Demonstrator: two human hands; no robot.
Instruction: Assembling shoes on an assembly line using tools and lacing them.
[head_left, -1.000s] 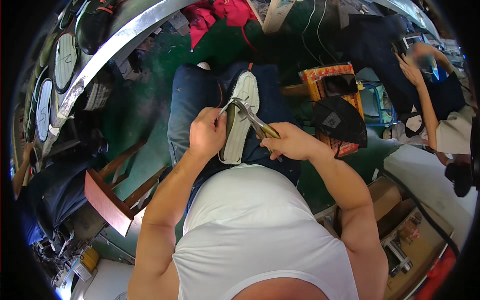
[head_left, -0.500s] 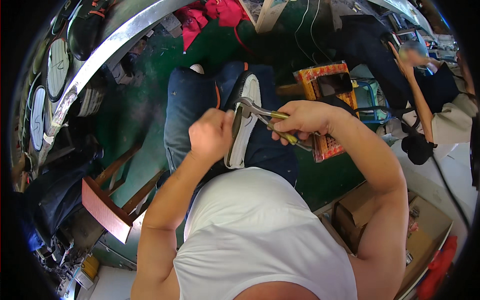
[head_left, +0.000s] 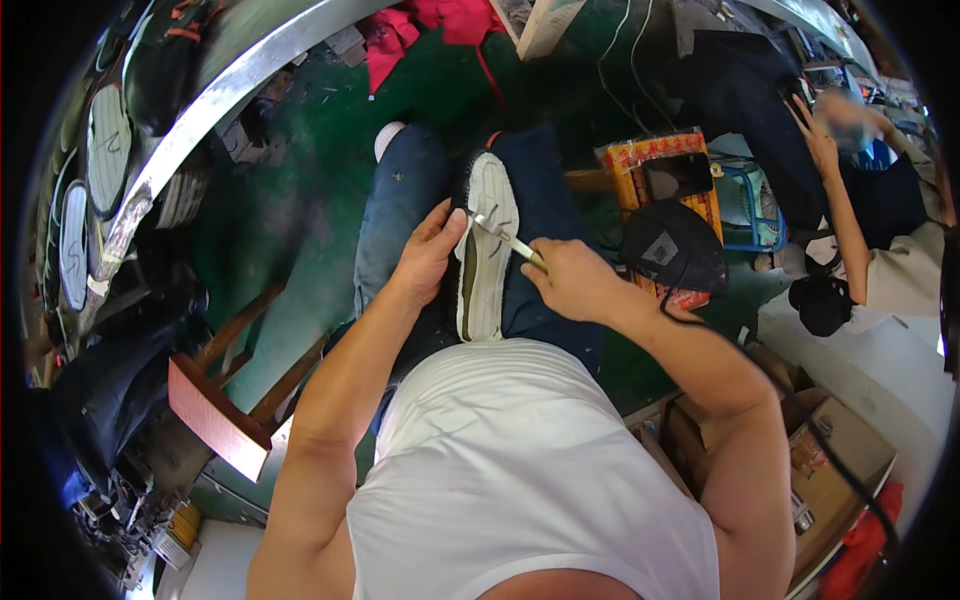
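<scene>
A shoe [head_left: 488, 260] rests across my thighs with its pale sole turned up and a dark upper along its edges. My left hand [head_left: 428, 258] grips the shoe's left side, the thumb near the sole's edge. In my right hand [head_left: 572, 280] are lasting pincers with yellow-green handles. The metal head of the pincers [head_left: 487, 221] lies over the sole near its left edge. My right fingers hide much of the handles. Dark marks show on the sole beside the tool.
Several shoes [head_left: 108, 150] line a metal-edged rack at left. A wooden stool [head_left: 215, 418] stands nearby. At right are a red-orange package [head_left: 625, 165], a black mesh-fronted object [head_left: 675, 250] with a cable, a cardboard box [head_left: 840, 455] and another person's arm [head_left: 845, 220].
My left hand has shifted from a raised fist to a grip on the shoe's side. The pincers have turned, with their handles closer together. The black object and cable have moved down.
</scene>
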